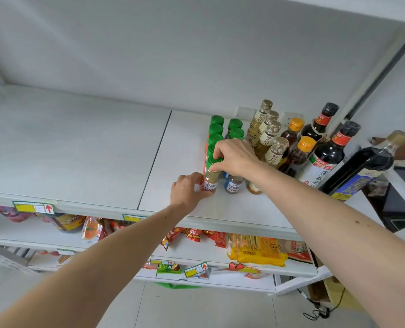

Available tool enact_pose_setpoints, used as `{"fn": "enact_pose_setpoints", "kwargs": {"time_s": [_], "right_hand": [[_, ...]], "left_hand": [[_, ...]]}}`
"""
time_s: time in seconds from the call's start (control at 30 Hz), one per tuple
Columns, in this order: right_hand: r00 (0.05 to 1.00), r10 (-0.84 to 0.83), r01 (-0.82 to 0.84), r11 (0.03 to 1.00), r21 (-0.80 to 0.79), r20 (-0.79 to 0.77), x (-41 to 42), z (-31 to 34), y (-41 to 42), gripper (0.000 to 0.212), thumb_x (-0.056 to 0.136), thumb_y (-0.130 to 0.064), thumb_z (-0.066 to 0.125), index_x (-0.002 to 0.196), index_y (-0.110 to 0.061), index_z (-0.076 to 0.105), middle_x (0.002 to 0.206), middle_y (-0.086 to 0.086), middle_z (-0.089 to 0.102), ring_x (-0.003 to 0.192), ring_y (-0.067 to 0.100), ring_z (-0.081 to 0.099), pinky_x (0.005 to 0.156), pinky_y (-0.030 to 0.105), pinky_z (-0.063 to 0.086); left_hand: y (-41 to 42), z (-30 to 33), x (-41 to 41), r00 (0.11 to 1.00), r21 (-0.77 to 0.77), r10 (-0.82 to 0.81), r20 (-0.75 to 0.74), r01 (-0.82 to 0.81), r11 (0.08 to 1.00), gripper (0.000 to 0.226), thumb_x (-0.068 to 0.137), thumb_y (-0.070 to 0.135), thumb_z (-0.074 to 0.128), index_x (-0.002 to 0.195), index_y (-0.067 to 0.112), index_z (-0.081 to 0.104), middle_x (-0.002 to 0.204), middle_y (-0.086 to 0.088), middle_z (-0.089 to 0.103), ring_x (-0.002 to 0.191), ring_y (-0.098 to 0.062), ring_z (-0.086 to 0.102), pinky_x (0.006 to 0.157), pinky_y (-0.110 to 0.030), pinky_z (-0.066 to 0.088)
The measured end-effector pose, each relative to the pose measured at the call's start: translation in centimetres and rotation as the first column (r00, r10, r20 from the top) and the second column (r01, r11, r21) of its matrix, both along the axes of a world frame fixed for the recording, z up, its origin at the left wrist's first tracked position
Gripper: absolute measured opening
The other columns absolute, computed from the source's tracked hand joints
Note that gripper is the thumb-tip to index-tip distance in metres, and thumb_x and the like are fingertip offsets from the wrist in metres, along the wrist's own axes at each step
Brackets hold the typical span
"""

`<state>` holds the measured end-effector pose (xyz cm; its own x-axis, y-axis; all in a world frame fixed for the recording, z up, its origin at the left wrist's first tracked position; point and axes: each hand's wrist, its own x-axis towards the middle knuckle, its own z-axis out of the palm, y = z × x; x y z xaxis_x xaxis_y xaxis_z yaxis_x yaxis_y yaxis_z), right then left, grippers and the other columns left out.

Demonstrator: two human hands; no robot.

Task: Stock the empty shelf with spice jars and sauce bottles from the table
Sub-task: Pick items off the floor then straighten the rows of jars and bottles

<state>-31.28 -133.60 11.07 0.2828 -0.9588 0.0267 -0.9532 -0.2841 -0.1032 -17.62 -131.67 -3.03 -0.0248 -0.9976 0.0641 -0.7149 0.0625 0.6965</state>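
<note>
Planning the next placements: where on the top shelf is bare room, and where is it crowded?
Free: the whole left panel of the top shelf, up to the seam, and the strip between the seam and the green-capped spice jars. Also the front edge below the jars. Crowded: the right rear, where sauce bottles stand packed; the left hand and right hand hold the front jar.

Bright, even light; soft shadows; wide-angle bend at edges.

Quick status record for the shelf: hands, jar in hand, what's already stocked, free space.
left hand: grips the front spice jar low, at its label
right hand: fingers curled on that jar's green cap
jar position: upright, front of the left green-capped row
stocked: green-capped jars, pale bottles, orange-capped bottles, dark sauce bottles
free space: shelf bare to the left
</note>
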Motion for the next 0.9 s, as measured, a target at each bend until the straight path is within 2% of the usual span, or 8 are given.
{"fn": "enact_pose_setpoints", "kwargs": {"time_s": [0.17, 0.43, 0.57, 0.73, 0.9], "right_hand": [[1.000, -0.008, 0.008, 1.000, 0.003, 0.003, 0.0, -0.3, -0.6, 0.044, 0.072, -0.047, 0.080, 0.105, -0.020, 0.070, 0.103, 0.002, 0.071, 0.098, 0.024, 0.063, 0.086, 0.035, 0.045], [1.000, -0.002, 0.001, 0.999, -0.035, -0.017, -0.2, -0.6, -0.9, 0.048, 0.070, -0.050, 0.081, 0.105, -0.019, 0.070, 0.101, 0.002, 0.071, 0.097, 0.025, 0.063, 0.082, 0.033, 0.044], [1.000, 0.000, 0.000, 0.999, -0.036, 0.003, -0.4, -0.7, -1.0, 0.050, 0.068, -0.053, 0.080, 0.103, -0.020, 0.068, 0.102, 0.002, 0.069, 0.098, 0.025, 0.061, 0.077, 0.032, 0.041], [1.000, -0.018, 0.018, 0.999, -0.032, 0.004, -0.7, -0.4, -1.0, 0.048, 0.066, -0.055, 0.080, 0.097, -0.019, 0.071, 0.097, 0.000, 0.069, 0.094, 0.023, 0.062, 0.076, 0.033, 0.044], [0.999, -0.048, 0.048, 0.999, -0.014, 0.014, -0.7, -0.4, -0.8, 0.045, 0.067, -0.052, 0.081, 0.097, -0.020, 0.070, 0.093, 0.000, 0.070, 0.090, 0.023, 0.064, 0.074, 0.032, 0.045]], "left_hand": [[-0.7, -0.9, -0.1, 1.000, -0.039, -0.010, 0.029, 0.011, 0.999, 0.042, 0.077, 0.052, 0.070, 0.106, 0.023, 0.063, 0.105, 0.006, 0.069, 0.108, -0.021, 0.052, 0.090, -0.037, 0.037], [-1.6, -1.4, -0.6, 0.998, -0.082, 0.020, 0.057, -0.015, 0.996, 0.041, 0.077, 0.053, 0.070, 0.105, 0.024, 0.064, 0.104, 0.006, 0.068, 0.105, -0.020, 0.053, 0.086, -0.034, 0.035], [-1.8, -1.5, -0.5, 0.999, -0.097, 0.027, 0.045, -0.022, 0.995, 0.044, 0.076, 0.056, 0.070, 0.106, 0.025, 0.064, 0.105, 0.009, 0.069, 0.106, -0.018, 0.054, 0.088, -0.035, 0.036], [-1.5, -1.6, -0.4, 0.999, -0.096, 0.010, 0.044, -0.006, 0.995, 0.050, 0.072, 0.051, 0.074, 0.113, 0.026, 0.062, 0.110, 0.009, 0.067, 0.110, -0.018, 0.052, 0.092, -0.035, 0.035], [-1.7, -1.5, -0.9, 0.996, -0.091, 0.045, 0.075, -0.039, 0.995, 0.047, 0.074, 0.057, 0.070, 0.110, 0.028, 0.064, 0.107, 0.008, 0.066, 0.109, -0.019, 0.052, 0.092, -0.035, 0.035]]}}
